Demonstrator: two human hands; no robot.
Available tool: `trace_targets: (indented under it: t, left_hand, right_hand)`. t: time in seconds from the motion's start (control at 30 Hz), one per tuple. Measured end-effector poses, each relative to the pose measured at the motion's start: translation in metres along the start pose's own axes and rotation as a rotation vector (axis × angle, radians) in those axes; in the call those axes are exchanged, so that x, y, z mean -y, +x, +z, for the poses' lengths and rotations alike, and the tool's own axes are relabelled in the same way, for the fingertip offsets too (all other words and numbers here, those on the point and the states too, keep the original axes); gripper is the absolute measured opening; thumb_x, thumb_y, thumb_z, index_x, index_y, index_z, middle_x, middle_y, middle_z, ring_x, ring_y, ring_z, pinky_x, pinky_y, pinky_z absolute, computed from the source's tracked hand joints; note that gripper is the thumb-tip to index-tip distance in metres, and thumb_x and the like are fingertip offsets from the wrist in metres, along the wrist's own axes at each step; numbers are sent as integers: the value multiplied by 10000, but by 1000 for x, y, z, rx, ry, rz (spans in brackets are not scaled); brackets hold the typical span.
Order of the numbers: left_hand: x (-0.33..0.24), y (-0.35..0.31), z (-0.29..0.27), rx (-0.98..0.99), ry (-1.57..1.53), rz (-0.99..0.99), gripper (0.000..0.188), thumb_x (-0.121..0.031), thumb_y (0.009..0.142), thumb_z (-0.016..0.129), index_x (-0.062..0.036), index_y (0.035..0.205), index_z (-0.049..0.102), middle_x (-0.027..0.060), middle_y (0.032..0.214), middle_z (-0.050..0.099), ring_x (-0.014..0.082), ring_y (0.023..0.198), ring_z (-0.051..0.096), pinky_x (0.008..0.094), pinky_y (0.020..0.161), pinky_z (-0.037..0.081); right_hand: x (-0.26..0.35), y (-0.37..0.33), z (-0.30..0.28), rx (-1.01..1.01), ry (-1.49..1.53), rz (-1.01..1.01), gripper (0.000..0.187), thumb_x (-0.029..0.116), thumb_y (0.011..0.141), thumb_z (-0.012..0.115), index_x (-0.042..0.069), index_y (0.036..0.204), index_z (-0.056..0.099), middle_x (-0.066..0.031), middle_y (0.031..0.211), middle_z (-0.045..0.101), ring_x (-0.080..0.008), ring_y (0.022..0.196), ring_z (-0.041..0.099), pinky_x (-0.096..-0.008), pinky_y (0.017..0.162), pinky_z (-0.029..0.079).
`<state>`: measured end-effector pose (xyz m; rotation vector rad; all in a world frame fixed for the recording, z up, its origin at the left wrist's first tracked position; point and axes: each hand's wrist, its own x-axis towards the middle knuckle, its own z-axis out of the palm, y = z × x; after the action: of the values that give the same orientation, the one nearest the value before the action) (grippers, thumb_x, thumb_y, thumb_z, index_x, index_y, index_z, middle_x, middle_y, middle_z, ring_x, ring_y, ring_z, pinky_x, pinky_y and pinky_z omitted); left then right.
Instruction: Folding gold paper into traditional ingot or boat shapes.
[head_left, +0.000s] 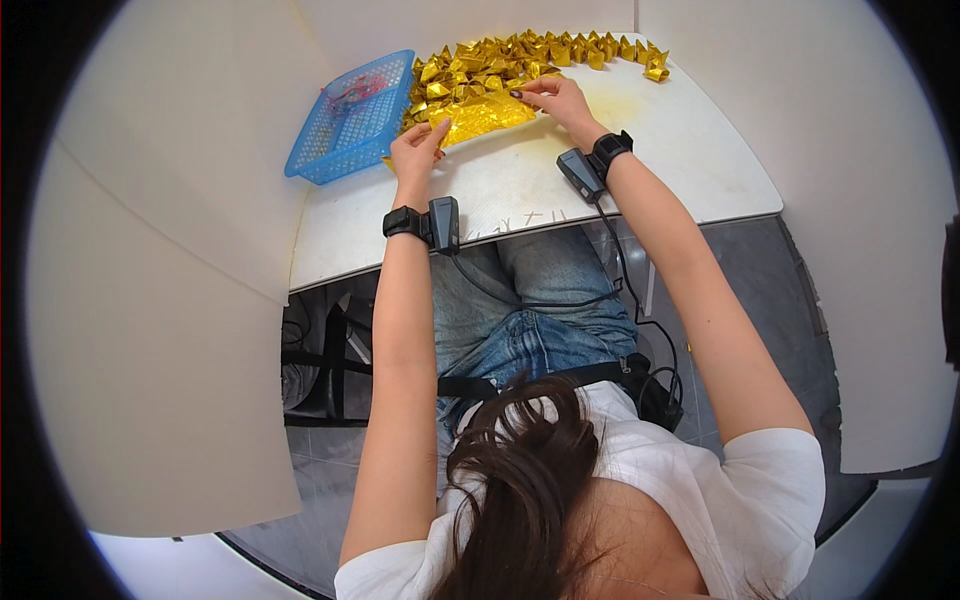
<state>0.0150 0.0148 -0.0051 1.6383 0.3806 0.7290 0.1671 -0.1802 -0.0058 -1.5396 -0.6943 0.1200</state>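
Observation:
A sheet of gold foil paper (488, 118) is stretched between my two hands, above the white table. My left hand (416, 150) pinches its left end between thumb and fingers. At the other end, my right hand (560, 103) grips the sheet's upper right corner. The sheet looks crinkled and shiny, with a pale lower edge. Just behind it lies a heap of folded gold foil pieces (490, 65), shaped like small pointed ingots. The sheet hides the near part of that heap.
Left of the heap a blue perforated plastic basket (325, 165) holds something red and pink. Folded gold pieces run in a row along the back edge of the white table (690, 160). Pale walls stand close on both sides. Cables hang from the devices strapped to my wrists.

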Motion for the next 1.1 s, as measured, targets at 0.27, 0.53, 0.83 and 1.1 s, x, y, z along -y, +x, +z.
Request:
trace_targets:
  t: [0.27, 0.53, 0.83, 1.1]
  left_hand:
    - [3, 3, 0, -13, -28, 8, 309, -266, 735, 754, 3, 857, 664, -10, 654, 575, 38, 519, 469, 167, 472, 353]
    - [8, 6, -5, -126, 52, 41, 342, -286, 739, 749, -1, 911, 673, -27, 625, 545, 37, 498, 403, 190, 459, 302]
    - [-11, -4, 0, -36, -171, -63, 389, -396, 799, 660, -10, 845, 678, 56, 719, 658, 51, 500, 511, 166, 486, 414]
    - [-3, -1, -4, -60, -121, -22, 376, -350, 787, 685, 4, 913, 668, 50, 800, 671, 65, 547, 571, 161, 501, 437]
  right_hand:
    - [-1, 1, -1, -82, -94, -48, 238, 199, 759, 714, 31, 921, 665, 3, 719, 613, -71, 602, 535, -196, 583, 425]
    - [8, -3, 5, 32, 156, 17, 171, 177, 822, 651, 31, 910, 663, 7, 673, 608, -41, 578, 536, -176, 538, 425]
    - [11, -4, 1, 82, 186, 116, 242, 286, 893, 544, 76, 1001, 597, -52, 912, 674, -65, 661, 608, -172, 607, 454]
    - [16, -6, 2, 85, 234, 147, 268, 314, 888, 543, 70, 976, 614, -35, 906, 670, -83, 710, 635, -174, 621, 455]
